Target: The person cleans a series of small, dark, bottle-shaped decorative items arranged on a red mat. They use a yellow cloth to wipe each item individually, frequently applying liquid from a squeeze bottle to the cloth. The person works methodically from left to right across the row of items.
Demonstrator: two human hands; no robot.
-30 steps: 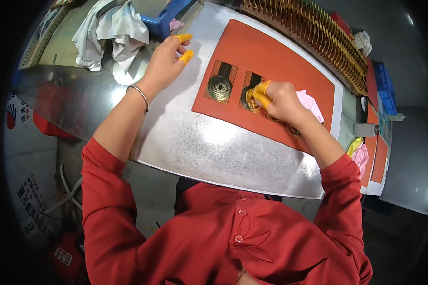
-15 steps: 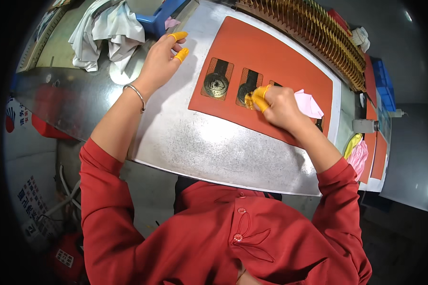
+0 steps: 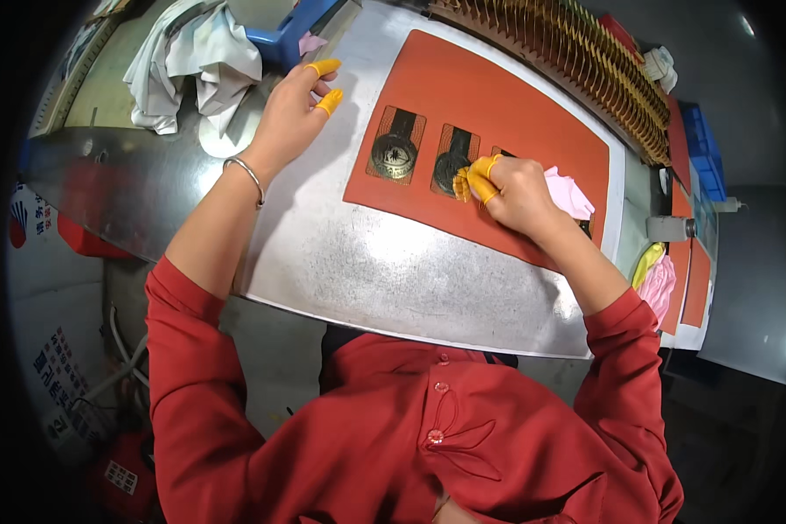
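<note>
My right hand (image 3: 517, 194), with yellow finger cots (image 3: 483, 179) on its fingertips, is closed in a pinch at the lower right corner of the middle dark card (image 3: 452, 157). A small gold-brown patch (image 3: 461, 185) shows at the fingertips; I cannot tell if it is a held piece or the card's corner. Pink cloth (image 3: 569, 194) sticks out behind this hand; whether the palm holds it is hidden. Another card (image 3: 396, 148) with a round emblem lies to the left, and a third (image 3: 505, 150) is mostly covered by my hand. My left hand (image 3: 295, 109) hovers left of the mat, thumb and finger apart, holding nothing.
An orange-red mat (image 3: 498, 96) lies on the grey metal worktop (image 3: 393, 271). Along the back right stands a rack of upright gold plates (image 3: 568, 65). White cloth (image 3: 205, 61) and a blue bin (image 3: 293, 39) sit back left; a small bottle (image 3: 671, 229) stands at right.
My right fingertips have shifted slightly right and the gold-brown patch now shows more at the card's corner. The pink cloth has changed shape a little. My left hand keeps its pose.
</note>
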